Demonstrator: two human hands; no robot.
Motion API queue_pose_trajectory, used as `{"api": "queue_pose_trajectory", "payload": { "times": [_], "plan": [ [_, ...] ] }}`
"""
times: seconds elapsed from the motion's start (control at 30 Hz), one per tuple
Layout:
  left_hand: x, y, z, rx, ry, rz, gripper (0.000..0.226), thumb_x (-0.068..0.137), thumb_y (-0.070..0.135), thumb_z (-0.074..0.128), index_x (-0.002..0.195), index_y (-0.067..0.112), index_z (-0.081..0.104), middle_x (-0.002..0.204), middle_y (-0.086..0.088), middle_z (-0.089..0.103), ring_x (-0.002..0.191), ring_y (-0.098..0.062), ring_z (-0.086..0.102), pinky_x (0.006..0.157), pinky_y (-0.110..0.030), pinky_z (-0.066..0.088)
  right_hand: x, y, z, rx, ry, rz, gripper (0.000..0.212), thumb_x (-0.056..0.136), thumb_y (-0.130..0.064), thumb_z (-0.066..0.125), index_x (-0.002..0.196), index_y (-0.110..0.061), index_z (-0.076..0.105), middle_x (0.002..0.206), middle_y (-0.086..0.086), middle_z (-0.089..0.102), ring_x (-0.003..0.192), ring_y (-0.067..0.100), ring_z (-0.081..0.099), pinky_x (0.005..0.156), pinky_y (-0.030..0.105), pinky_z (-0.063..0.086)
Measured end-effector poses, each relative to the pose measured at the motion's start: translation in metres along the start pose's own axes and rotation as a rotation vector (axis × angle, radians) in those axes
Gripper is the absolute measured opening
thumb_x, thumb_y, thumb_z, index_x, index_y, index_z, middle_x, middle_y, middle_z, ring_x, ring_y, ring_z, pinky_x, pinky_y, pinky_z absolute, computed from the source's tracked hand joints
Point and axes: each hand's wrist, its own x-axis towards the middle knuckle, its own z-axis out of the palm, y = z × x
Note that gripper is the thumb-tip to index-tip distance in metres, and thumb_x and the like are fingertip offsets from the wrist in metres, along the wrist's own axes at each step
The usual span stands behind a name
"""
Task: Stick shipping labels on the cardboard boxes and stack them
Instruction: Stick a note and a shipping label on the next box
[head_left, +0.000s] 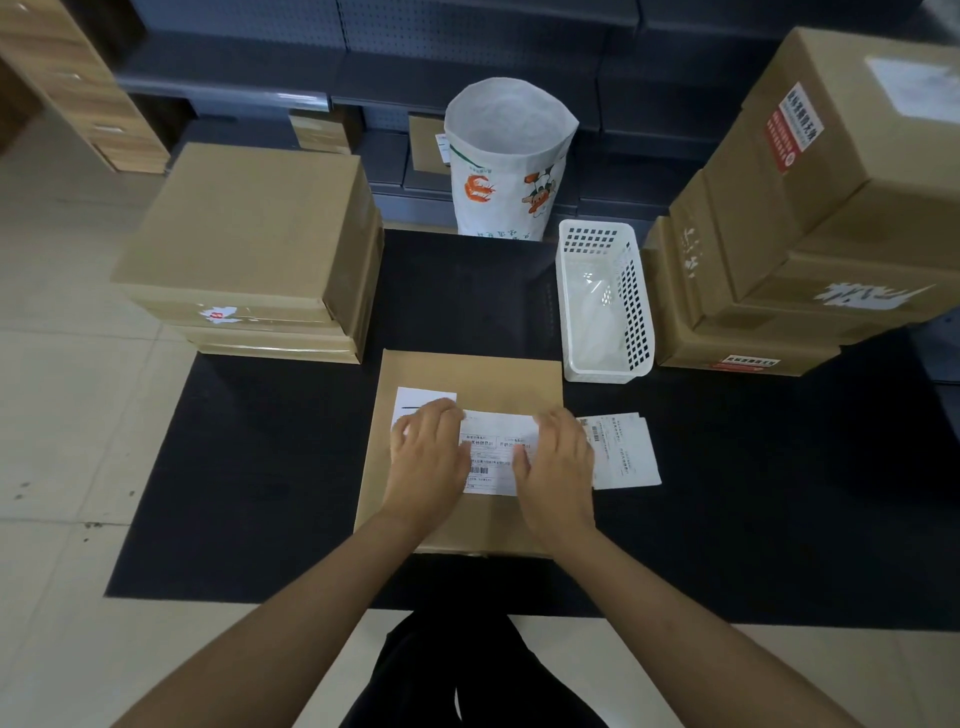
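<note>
Now both hands, left hand (428, 449) and right hand (558, 460), press flat, straight fingers (441, 410) (released) on the shipping label (496, 452)

I am wearing nothing on my forearms, both running bare and sleeveless to my left hand (428, 457) and right hand (558, 462), with black trousers (441, 670) below.

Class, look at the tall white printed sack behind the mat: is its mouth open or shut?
Open: the sack stands upright, its round rim spread wide.
</note>
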Motion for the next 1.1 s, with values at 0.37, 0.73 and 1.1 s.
{"api": "queue_pose_trajectory", "payload": {
  "times": [0.37, 0.73, 1.1],
  "plan": [
    [-0.020, -0.011, 0.034, 0.184, -0.234, 0.288, 0.057, 0.102, 0.037, -0.001, 0.151, 0.008, -0.001, 0.160, -0.010, 0.008, 0.148, -0.022, 0.002, 0.117, -0.045, 0.005, -0.009, 0.015, 0.038, -0.176, -0.185, -0.252, 0.059, 0.101, -0.038, 0.016, 0.152, -0.009, 0.018, 0.161, 0.008, 0.011, 0.149, 0.023, 0.006, 0.117, 0.045, 0.006],
    [-0.007, -0.008, 0.030, 0.123, -0.205, 0.346, 0.057, 0.103, 0.032, 0.001, 0.150, 0.005, 0.017, 0.158, -0.012, 0.018, 0.147, -0.022, 0.009, 0.117, -0.038, 0.010, 0.002, 0.015, 0.032, -0.139, -0.184, -0.331, 0.060, 0.103, -0.039, 0.004, 0.151, -0.008, 0.020, 0.160, 0.009, 0.018, 0.148, 0.021, 0.010, 0.117, 0.042, 0.010],
    [-0.009, -0.008, 0.024, 0.061, -0.257, 0.292, 0.064, 0.100, 0.042, -0.004, 0.152, 0.008, 0.011, 0.161, -0.005, 0.005, 0.148, -0.016, -0.005, 0.118, -0.037, -0.008, 0.002, 0.018, 0.035, -0.116, -0.171, -0.384, 0.058, 0.099, -0.035, 0.027, 0.151, -0.011, 0.020, 0.159, 0.005, 0.020, 0.148, 0.020, 0.013, 0.116, 0.045, 0.014]
  ]
}}
